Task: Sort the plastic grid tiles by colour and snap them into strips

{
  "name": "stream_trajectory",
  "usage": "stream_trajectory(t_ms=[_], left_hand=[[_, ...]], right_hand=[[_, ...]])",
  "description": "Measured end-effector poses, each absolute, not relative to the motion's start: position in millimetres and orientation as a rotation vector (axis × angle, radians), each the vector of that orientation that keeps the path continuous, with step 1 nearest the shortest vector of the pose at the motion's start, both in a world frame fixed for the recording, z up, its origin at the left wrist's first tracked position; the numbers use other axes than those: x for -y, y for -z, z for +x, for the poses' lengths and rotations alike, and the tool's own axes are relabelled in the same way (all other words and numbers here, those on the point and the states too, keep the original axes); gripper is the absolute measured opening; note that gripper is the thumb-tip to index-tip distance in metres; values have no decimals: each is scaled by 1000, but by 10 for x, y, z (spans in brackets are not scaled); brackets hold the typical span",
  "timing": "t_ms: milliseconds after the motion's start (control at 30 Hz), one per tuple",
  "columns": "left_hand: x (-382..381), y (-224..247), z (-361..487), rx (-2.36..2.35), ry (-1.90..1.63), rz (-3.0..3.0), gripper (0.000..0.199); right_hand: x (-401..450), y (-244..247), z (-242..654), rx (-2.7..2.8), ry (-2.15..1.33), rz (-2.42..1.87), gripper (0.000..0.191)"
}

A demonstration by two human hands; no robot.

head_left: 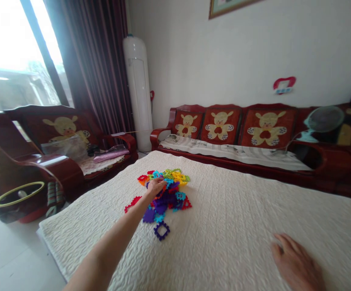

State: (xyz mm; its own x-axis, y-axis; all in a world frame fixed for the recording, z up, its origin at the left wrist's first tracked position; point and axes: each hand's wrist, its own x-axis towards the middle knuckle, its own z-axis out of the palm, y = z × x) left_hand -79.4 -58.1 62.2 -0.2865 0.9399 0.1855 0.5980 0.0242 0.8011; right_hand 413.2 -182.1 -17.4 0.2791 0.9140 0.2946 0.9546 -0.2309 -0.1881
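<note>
A heap of colourful plastic interlocking pieces lies on the quilted cover, in purple, red, yellow, green, orange and light blue. My left hand reaches into the top of this heap, its fingers drawn together beside a light blue piece. What the fingertips hold, if anything, is hidden. Closer to me, a dark purple square frame with toothed edges lies flat at the heap's near side. My right hand is low over the cover at the lower right, fingers loosely extended and thumb apart, holding nothing. It is slightly blurred.
The cream quilted cover spreads over a broad flat surface. Behind it stands a long wooden sofa with bear-patterned cushions. A wooden armchair and a bin are at left. A small fan stands at the right.
</note>
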Motion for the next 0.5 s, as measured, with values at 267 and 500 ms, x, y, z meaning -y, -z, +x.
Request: stream_trajectory(t_ms=[267,500], left_hand=[[488,-792,-732,-1839,-1083,1629,50],[59,-807,-1560,-2239,-1092,1417,51]], right_hand=[[1815,218,4151,1701,208,-2194,62],[1789,305,4250,1726,261,-2156,60]])
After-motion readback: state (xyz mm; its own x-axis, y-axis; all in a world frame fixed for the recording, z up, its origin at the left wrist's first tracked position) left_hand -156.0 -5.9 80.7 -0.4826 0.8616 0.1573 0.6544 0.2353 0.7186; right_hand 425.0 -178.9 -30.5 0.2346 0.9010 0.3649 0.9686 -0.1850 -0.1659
